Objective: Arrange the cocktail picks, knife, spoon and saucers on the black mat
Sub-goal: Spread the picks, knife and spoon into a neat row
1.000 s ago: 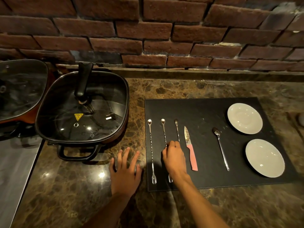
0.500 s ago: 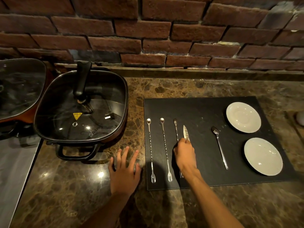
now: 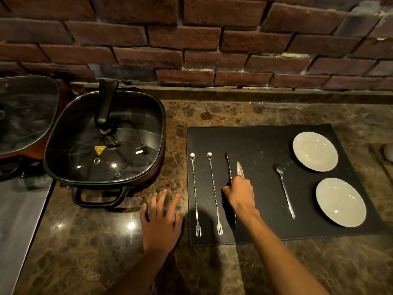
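Note:
A black mat point(image 3: 261, 141) lies on the marble counter. Three long cocktail picks lie side by side on its left part: the left pick point(image 3: 195, 194), the middle pick point(image 3: 214, 192) and a third pick point(image 3: 228, 167), partly under my right hand. My right hand point(image 3: 240, 193) is closed over the knife's handle; only the patterned blade of the knife point(image 3: 240, 170) shows, pointing away from me. A spoon point(image 3: 284, 188) lies right of the knife. Two white saucers sit at the mat's right, one far point(image 3: 315, 151) and one near point(image 3: 341, 202). My left hand point(image 3: 162, 218) rests flat on the counter, fingers spread.
A square black electric pan with a glass lid point(image 3: 104, 141) stands left of the mat, a second lidded pan point(image 3: 23, 116) beyond it. A brick wall point(image 3: 202, 43) backs the counter. A steel surface point(image 3: 19, 218) borders the counter's left edge. A pale round object point(image 3: 388, 153) sits at far right.
My right hand left the middle pick and moved right onto the knife's handle, closing on it. The knife's pink handle is now hidden. My left hand has stayed in place.

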{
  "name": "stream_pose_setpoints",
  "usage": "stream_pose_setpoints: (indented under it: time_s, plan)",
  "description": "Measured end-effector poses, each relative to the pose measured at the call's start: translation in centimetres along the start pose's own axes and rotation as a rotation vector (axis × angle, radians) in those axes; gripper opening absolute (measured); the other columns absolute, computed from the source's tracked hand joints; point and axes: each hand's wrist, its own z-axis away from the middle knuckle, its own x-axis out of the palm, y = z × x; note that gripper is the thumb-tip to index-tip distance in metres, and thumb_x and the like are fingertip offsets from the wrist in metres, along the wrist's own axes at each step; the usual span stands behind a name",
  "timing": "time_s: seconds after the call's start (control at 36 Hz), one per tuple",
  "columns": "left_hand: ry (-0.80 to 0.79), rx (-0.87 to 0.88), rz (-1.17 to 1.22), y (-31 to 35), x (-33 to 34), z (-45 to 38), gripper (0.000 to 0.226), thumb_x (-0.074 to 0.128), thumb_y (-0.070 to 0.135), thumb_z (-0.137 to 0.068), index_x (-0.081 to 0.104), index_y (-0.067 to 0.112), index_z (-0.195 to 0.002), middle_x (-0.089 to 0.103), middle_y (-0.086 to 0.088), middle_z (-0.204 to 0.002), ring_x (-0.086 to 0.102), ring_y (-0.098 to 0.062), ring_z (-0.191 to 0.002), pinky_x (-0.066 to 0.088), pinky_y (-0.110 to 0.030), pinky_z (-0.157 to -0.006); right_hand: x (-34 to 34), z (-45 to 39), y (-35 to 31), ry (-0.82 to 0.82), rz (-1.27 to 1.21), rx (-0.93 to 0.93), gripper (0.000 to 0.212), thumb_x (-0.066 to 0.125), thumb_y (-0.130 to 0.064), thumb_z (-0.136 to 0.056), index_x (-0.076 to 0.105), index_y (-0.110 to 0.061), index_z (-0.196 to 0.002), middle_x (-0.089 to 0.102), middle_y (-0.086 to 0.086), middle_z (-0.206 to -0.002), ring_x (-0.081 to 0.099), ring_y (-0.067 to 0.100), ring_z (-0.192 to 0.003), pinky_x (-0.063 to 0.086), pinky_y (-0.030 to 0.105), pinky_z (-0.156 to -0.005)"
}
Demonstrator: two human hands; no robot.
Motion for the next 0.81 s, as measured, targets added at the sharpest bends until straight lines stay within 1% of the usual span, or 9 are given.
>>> stream_pose_setpoints:
  time_s: [0.17, 0.22, 0.28, 0.39, 0.44, 0.56, 0.67, 0.81]
  plan:
    - [0.006, 0.002, 0.004, -0.06, -0.04, 0.1, 0.052, 0.033, 0.047, -0.098, 0.039, 0.041, -0.149, 0.036, -0.002, -0.162, 0.03, -0.027, -0.151, 0.024, -0.058, -0.117, -0.05, -0.26, 0.38, 0.004, -0.099, 0.032, 0.022, 0.057, -0.018, -0.085, 0.059, 0.004, -0.087, 0.064, 0.026, -0.096, 0.062, 0.046, -0.09, 0.049, 0.038, -0.071]
    - [0.002, 0.002, 0.0, -0.1, -0.03, 0.07, 0.052, 0.032, 0.047, -0.098, 0.038, 0.041, -0.15, 0.036, -0.002, -0.162, 0.029, -0.027, -0.151, 0.024, -0.058, -0.117, 0.04, -0.4, 0.57, -0.001, -0.11, 0.03, 0.021, 0.055, -0.016, -0.086, 0.059, 0.004, -0.084, 0.064, 0.026, -0.093, 0.062, 0.046, -0.087, 0.045, 0.035, -0.067]
    - [-0.004, 0.002, -0.006, -0.1, -0.01, 0.05, 0.052, 0.031, 0.047, -0.099, 0.038, 0.041, -0.15, 0.036, -0.002, -0.162, 0.029, -0.027, -0.151, 0.023, -0.058, -0.117, 0.14, -0.48, 0.72, -0.014, -0.109, 0.019, 0.021, 0.053, -0.015, -0.089, 0.061, 0.003, -0.082, 0.065, 0.026, -0.092, 0.063, 0.045, -0.085, 0.044, 0.034, -0.066]
    - [-0.009, -0.002, -0.005, -0.04, -0.04, 0.0, 0.052, 0.031, 0.047, -0.099, 0.037, 0.041, -0.15, 0.035, -0.003, -0.163, 0.029, -0.027, -0.152, 0.023, -0.058, -0.117, 0.05, -0.43, 0.72, -0.036, -0.07, -0.014, 0.02, 0.049, -0.012, -0.093, 0.061, 0.005, -0.094, 0.063, 0.027, -0.103, 0.063, 0.044, -0.092, 0.05, 0.04, -0.073]
    - [-0.012, 0.0, -0.011, -0.04, -0.05, -0.01, 0.053, 0.03, 0.047, -0.099, 0.036, 0.041, -0.151, 0.035, -0.003, -0.163, 0.029, -0.028, -0.151, 0.024, -0.058, -0.117, -0.13, -0.37, 0.61, -0.046, -0.045, -0.026, 0.02, 0.048, -0.009, -0.093, 0.061, 0.005, -0.097, 0.062, 0.027, -0.106, 0.062, 0.043, -0.095, 0.051, 0.041, -0.077]
    - [-0.01, 0.005, -0.019, -0.07, -0.07, 0.0, 0.053, 0.031, 0.047, -0.098, 0.037, 0.041, -0.15, 0.035, -0.004, -0.162, 0.029, -0.028, -0.151, 0.024, -0.058, -0.117, -0.44, -0.35, 0.61, -0.036, -0.03, -0.034, 0.019, 0.047, -0.006, -0.092, 0.061, 0.005, -0.096, 0.062, 0.028, -0.106, 0.062, 0.045, -0.097, 0.05, 0.04, -0.077]
    - [-0.013, 0.003, -0.02, 0.02, -0.07, 0.03, 0.053, 0.031, 0.047, -0.098, 0.039, 0.04, -0.15, 0.036, -0.004, -0.162, 0.03, -0.029, -0.151, 0.024, -0.058, -0.117, -0.6, -0.24, 0.58, -0.019, 0.008, -0.049, 0.019, 0.047, -0.006, -0.091, 0.061, 0.006, -0.098, 0.062, 0.029, -0.107, 0.061, 0.047, -0.098, 0.051, 0.042, -0.079]
    - [-0.016, -0.003, -0.02, 0.09, -0.29, -0.01, 0.053, 0.03, 0.047, -0.097, 0.043, 0.039, -0.148, 0.037, -0.004, -0.161, 0.029, -0.028, -0.151, 0.022, -0.058, -0.117, -0.32, 0.02, 0.56, -0.009, 0.133, -0.106, 0.016, 0.048, -0.004, -0.09, 0.059, 0.004, -0.098, 0.063, 0.027, -0.105, 0.06, 0.047, -0.099, 0.05, 0.043, -0.08]
